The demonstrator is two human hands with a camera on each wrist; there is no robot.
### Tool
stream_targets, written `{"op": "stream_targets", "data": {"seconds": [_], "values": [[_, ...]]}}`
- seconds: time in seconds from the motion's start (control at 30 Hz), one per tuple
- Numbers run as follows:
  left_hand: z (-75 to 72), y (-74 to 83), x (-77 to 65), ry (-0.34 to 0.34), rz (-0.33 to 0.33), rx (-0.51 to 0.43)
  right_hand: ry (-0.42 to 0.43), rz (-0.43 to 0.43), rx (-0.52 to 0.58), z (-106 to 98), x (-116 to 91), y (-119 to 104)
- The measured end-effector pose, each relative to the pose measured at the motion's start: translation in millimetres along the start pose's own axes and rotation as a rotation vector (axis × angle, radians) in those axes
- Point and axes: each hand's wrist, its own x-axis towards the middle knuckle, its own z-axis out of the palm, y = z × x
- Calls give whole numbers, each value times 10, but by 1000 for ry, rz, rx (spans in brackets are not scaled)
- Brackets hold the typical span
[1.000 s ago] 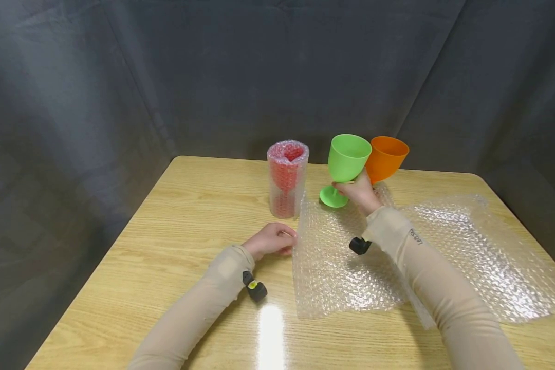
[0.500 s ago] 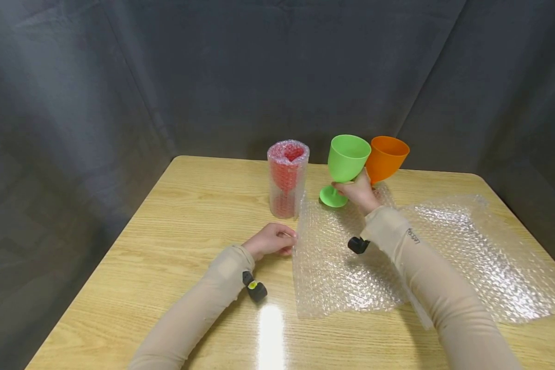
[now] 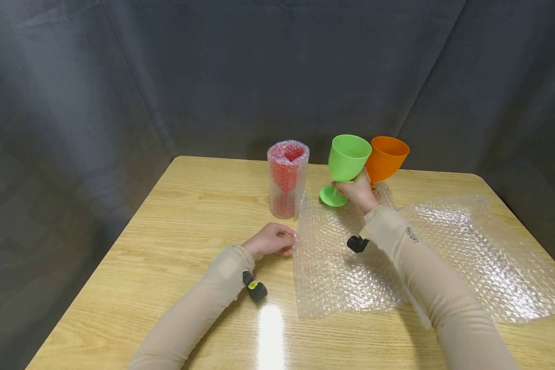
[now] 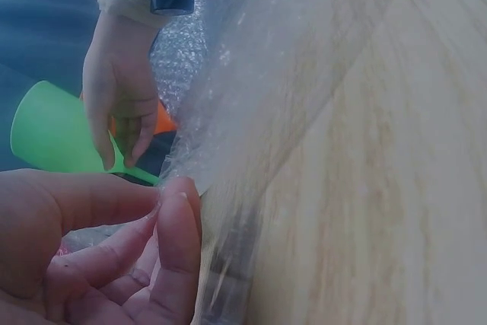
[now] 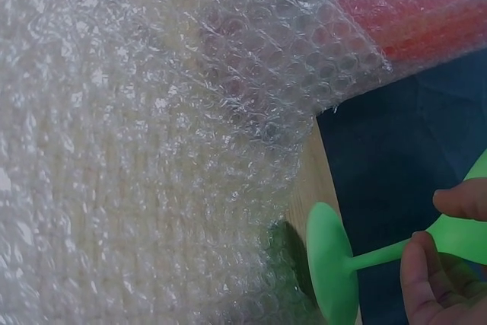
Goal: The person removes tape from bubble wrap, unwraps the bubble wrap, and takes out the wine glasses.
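My right hand (image 3: 358,192) holds a green plastic goblet (image 3: 349,159) by its stem, fingers just below the bowl. The goblet's round foot (image 5: 331,264) hangs at the far edge of a bubble wrap sheet (image 3: 333,277); whether it touches the sheet I cannot tell. My left hand (image 3: 272,240) pinches the left edge of that sheet between thumb and forefinger, as the left wrist view shows. Behind my right hand stands an orange goblet (image 3: 387,158), its stem and foot hidden. A red goblet rolled in bubble wrap (image 3: 284,190) stands upright, left of the green one.
A second bubble wrap sheet (image 3: 481,257) lies to the right, partly under my right forearm. The wooden table (image 3: 199,205) ends at a dark curtain (image 3: 277,77) behind and at both sides. Small black cameras sit on both wrists.
Almost nothing differs. My right wrist and forearm have shifted slightly left, while the green goblet and my left hand stay practically in place.
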Motion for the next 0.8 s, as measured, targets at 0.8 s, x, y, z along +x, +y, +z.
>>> {"op": "stream_targets", "data": {"seconds": [0.8], "values": [[0, 2, -2, -2, -1, -16, 51, 59, 24, 33, 101, 54]]}}
